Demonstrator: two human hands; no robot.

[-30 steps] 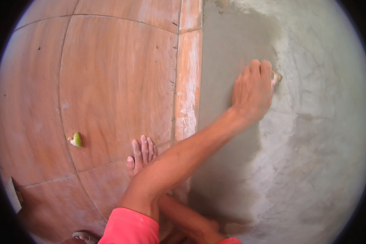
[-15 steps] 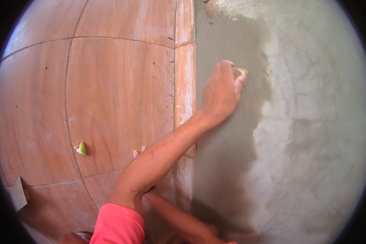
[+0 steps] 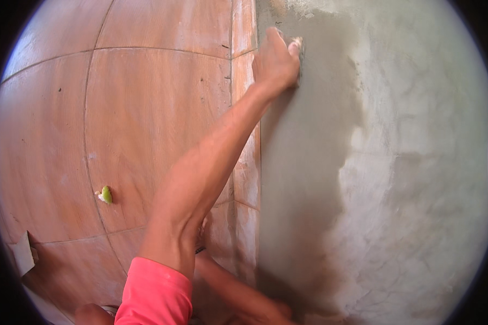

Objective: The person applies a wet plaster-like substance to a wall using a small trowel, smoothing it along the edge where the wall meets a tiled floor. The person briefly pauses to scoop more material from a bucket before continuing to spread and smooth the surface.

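My left arm, in a pink sleeve (image 3: 156, 292), reaches up across the middle. At its end, my left hand (image 3: 279, 62) is closed around a small, cream-edged thing (image 3: 297, 41), blurred and mostly covered by the fingers. That hand is at the damp grey cement surface (image 3: 303, 146), beside its border with the tiles. My right forearm (image 3: 241, 287) comes in from the lower right and passes beneath the left arm. A dark band (image 3: 200, 249) circles its wrist. The left arm hides nearly all of my right hand, so its fingers do not show.
Wood-patterned tiles (image 3: 141, 108) cover the left side, edged by a narrow, whitish-smeared tile strip (image 3: 246, 173). A small green and white scrap (image 3: 106, 194) lies on them. At lower left is a pale, flat piece (image 3: 23, 253). Drier, lighter cement (image 3: 417, 206) spreads at right.
My left hand has moved up and slightly left along the cement, toward the tile edge, keeping its grip. The right fingertips, visible before beside the left arm, are now hidden behind it.
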